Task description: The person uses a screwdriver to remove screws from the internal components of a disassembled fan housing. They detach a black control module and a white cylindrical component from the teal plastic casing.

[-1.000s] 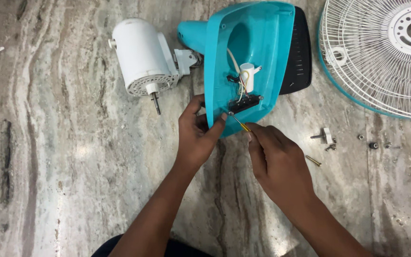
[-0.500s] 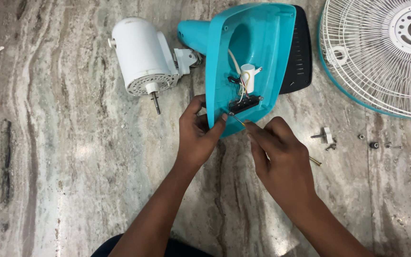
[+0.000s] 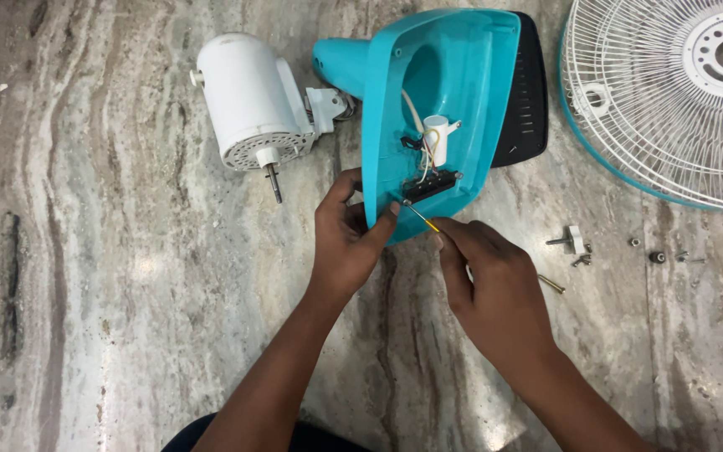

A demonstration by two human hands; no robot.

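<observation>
Head view looks straight down on a grey-and-brown veined stone floor (image 3: pixel 110 276); no walls or other parts of the room show. Tilted up on its edge near the far edge of the view stands a turquoise fan base shell (image 3: pixel 462 92), its hollow underside turned to the camera, with a black panel (image 3: pixel 522 100) behind its right side. Inside the shell sit a small white cylinder (image 3: pixel 435 138), a few thin wires and a black switch strip (image 3: pixel 430 186) near the lower rim.

At that lower rim the left hand (image 3: pixel 346 247) grips the shell, thumb pressed on the inside face and fingers wrapped behind it. Just to the right, the right hand (image 3: pixel 495 293) is closed around a thin screwdriver (image 3: pixel 422 218), pinching its yellow shaft; the metal tip touches the shell at the left end of the switch strip.

Left of the shell lies a white motor housing (image 3: pixel 253 100) on its side, its shaft pointing toward the person. At the far right corner rests a white wire fan guard (image 3: pixel 671 100) with a turquoise rim. Below it, well apart from the hands, small screws and a white bracket (image 3: pixel 577 243) are scattered on the floor.
</observation>
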